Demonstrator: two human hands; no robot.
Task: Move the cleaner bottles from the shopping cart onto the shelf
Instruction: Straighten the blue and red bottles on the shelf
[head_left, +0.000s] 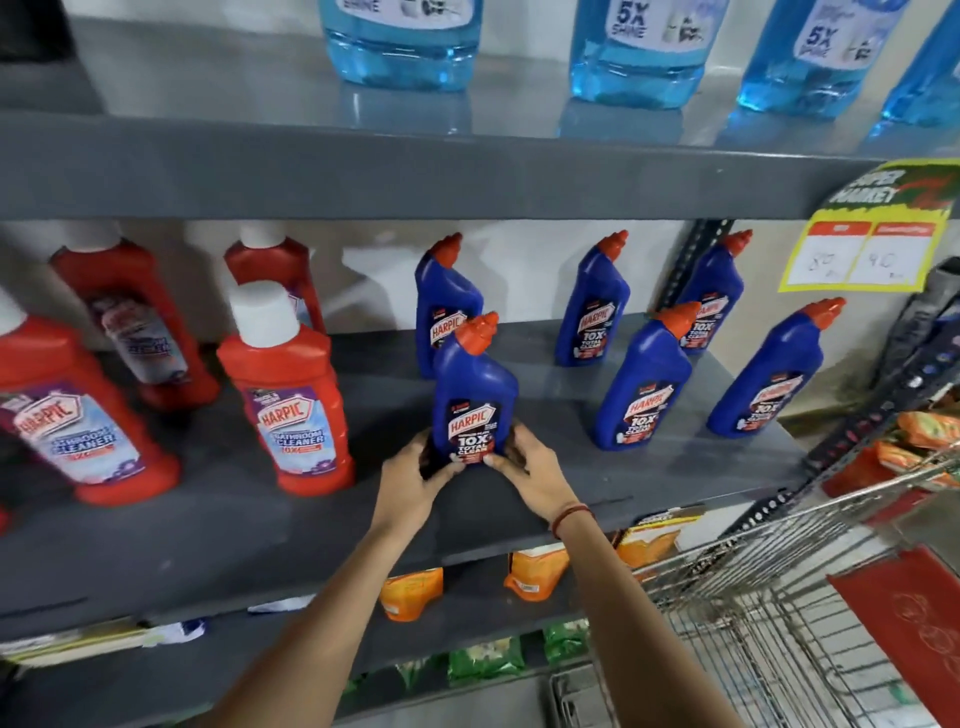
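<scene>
A: What are the hands doing?

B: Both are on the front blue Harpic bottle (475, 395), low down at its base. The left hand (410, 480) cups the bottle's left side, fingers curled round it; the right hand (535, 475) presses against its right side, thumb on the label. So they are closed together on that one bottle, which stands upright on the grey shelf (208, 530).

A: And around that bottle?

B: To its left stand red Harpic bathroom cleaner bottles (288, 395) with white caps, the nearest well apart from it. Just behind it is another blue bottle (441, 306). To its right stand four more blue bottles (641, 379), spaced out in two rows, none touching it.

A: The cart?

B: The wire shopping cart (769, 597) sits to the right and below the held bottle, beside the right forearm. I cannot tell whether bottles remain inside it.

A: Room to move?

B: Bare shelf lies between the held bottle and the front edge, and open gaps lie on both its sides. The shelf above carries light blue bottles (400, 41).
</scene>
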